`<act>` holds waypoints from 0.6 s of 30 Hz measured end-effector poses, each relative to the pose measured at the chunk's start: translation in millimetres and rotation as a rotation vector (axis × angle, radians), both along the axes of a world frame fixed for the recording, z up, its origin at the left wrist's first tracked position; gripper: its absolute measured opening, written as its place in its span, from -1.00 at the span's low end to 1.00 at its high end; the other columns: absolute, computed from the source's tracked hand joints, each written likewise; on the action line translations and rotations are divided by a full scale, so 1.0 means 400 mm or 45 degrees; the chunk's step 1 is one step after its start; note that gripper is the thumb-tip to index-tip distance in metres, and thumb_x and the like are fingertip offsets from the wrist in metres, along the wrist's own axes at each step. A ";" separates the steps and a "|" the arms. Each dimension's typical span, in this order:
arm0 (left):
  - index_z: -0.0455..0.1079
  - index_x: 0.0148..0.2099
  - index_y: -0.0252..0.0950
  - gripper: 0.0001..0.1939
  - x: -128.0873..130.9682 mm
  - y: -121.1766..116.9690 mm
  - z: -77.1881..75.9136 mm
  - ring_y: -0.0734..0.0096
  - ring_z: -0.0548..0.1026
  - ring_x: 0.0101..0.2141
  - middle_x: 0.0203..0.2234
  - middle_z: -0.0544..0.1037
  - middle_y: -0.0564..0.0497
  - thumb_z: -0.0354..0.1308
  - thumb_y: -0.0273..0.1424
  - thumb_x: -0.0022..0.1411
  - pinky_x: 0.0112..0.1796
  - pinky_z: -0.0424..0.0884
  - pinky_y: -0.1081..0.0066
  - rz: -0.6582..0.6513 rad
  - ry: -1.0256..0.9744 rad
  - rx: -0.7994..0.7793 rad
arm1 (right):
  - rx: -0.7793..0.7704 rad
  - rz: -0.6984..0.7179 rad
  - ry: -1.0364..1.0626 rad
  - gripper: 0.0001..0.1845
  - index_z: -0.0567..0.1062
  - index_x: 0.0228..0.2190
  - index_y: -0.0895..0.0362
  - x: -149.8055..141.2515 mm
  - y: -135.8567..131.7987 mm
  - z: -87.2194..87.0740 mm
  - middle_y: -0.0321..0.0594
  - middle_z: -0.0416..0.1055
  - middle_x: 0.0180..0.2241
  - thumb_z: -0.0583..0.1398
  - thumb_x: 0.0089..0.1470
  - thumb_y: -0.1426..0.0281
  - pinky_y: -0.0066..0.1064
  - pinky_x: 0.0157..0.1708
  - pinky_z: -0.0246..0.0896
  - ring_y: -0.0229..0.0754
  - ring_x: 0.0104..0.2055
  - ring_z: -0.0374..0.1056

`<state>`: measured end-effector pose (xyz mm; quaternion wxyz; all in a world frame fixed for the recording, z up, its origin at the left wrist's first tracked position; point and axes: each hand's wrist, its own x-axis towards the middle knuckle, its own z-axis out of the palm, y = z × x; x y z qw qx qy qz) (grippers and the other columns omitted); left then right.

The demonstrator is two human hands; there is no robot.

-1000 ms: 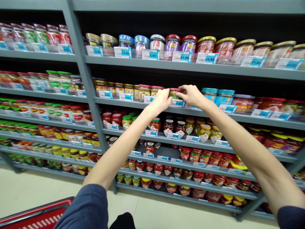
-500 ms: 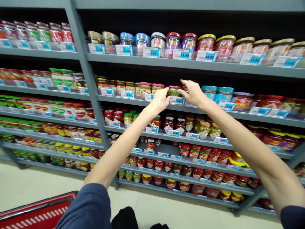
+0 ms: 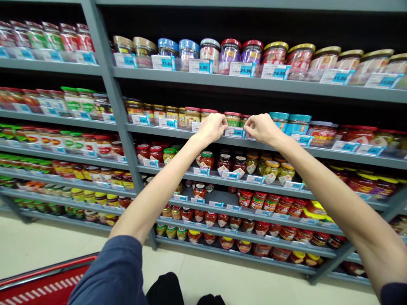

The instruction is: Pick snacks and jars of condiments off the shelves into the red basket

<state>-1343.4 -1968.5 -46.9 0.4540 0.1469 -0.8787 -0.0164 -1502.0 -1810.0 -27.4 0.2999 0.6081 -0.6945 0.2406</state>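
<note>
My left hand [image 3: 213,128] is at the left end of a blue-and-white price tag [image 3: 234,131] reading 7.90, its fingers curled into a pinch at the tag's edge. At the tag's right end, my right hand [image 3: 261,128] is closed in a similar pinch. The tag sits on the front lip of the second shelf from the top. Just behind it stands a jar with a pinkish-red lid and green label [image 3: 232,118]. A similar jar [image 3: 244,120] is partly hidden by my right hand. The fingertips' exact contact is hard to see.
Turquoise-lidded jars [image 3: 298,124] stand right of my hands, and a beige-labelled jar [image 3: 192,117] to the left. A grey shelf board [image 3: 254,83] with more jars runs above. Lower shelves hold several rows of jars. A red basket or cart [image 3: 41,281] is at the lower left.
My right hand has come down from the red-lidded jar's top to the tag's right end and closed its fingers. My left hand stays near the tag's left end.
</note>
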 end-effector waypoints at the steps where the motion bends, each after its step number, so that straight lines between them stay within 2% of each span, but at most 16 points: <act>1: 0.60 -0.19 -0.23 -0.90 -0.002 0.000 -0.001 0.19 0.59 -0.19 -0.30 0.66 -0.05 0.25 -0.42 0.29 -0.07 0.47 0.27 0.010 0.002 0.010 | 0.005 0.008 0.002 -0.81 0.65 -0.35 0.19 0.002 0.001 0.001 -0.15 0.63 -0.49 0.20 0.13 0.50 -0.24 -0.16 0.43 -0.07 -0.39 0.55; 6: 0.59 -0.21 -0.23 -0.88 -0.009 0.013 -0.007 0.12 0.60 -0.16 -0.29 0.66 -0.08 0.20 -0.42 0.31 -0.06 0.48 0.20 0.049 0.023 0.056 | 0.032 0.041 0.026 -0.81 0.64 -0.34 0.20 0.011 0.003 -0.004 -0.18 0.60 -0.54 0.19 0.16 0.52 -0.24 -0.18 0.46 -0.09 -0.44 0.54; 11: 0.58 -0.23 -0.24 -0.89 -0.002 0.020 -0.007 0.10 0.58 -0.17 -0.30 0.63 -0.09 0.21 -0.45 0.30 -0.03 0.49 0.15 0.071 0.034 0.044 | 0.073 0.006 0.136 -0.80 0.67 -0.33 0.21 0.006 0.002 0.011 -0.09 0.63 -0.45 0.21 0.16 0.48 -0.08 -0.02 0.46 0.03 -0.30 0.56; 14: 0.58 -0.13 -0.28 -0.87 0.008 0.003 0.002 0.13 0.57 -0.15 -0.22 0.61 -0.11 0.23 -0.44 0.29 0.01 0.49 0.17 -0.033 0.126 -0.062 | -0.015 0.006 0.148 -0.75 0.69 -0.21 0.20 -0.006 0.029 0.038 -0.10 0.66 -0.34 0.21 0.20 0.41 0.01 0.11 0.40 0.05 -0.21 0.56; 16: 0.56 -0.02 -0.31 -0.79 0.008 -0.012 0.012 0.14 0.55 -0.06 -0.09 0.59 -0.14 0.20 -0.43 0.33 0.08 0.46 0.17 -0.138 0.187 -0.170 | -0.109 -0.021 0.145 -0.69 0.68 -0.10 0.18 -0.017 0.051 0.057 -0.09 0.67 -0.25 0.19 0.25 0.36 0.07 0.17 0.36 0.07 -0.14 0.57; 18: 0.54 0.05 -0.34 -0.74 -0.005 -0.023 0.024 0.14 0.53 0.02 0.01 0.57 -0.18 0.17 -0.43 0.37 0.15 0.42 0.18 -0.213 0.192 -0.243 | -0.141 -0.053 0.167 -0.66 0.68 -0.07 0.16 -0.029 0.061 0.075 -0.05 0.67 -0.16 0.17 0.26 0.33 0.12 0.20 0.34 0.13 -0.07 0.56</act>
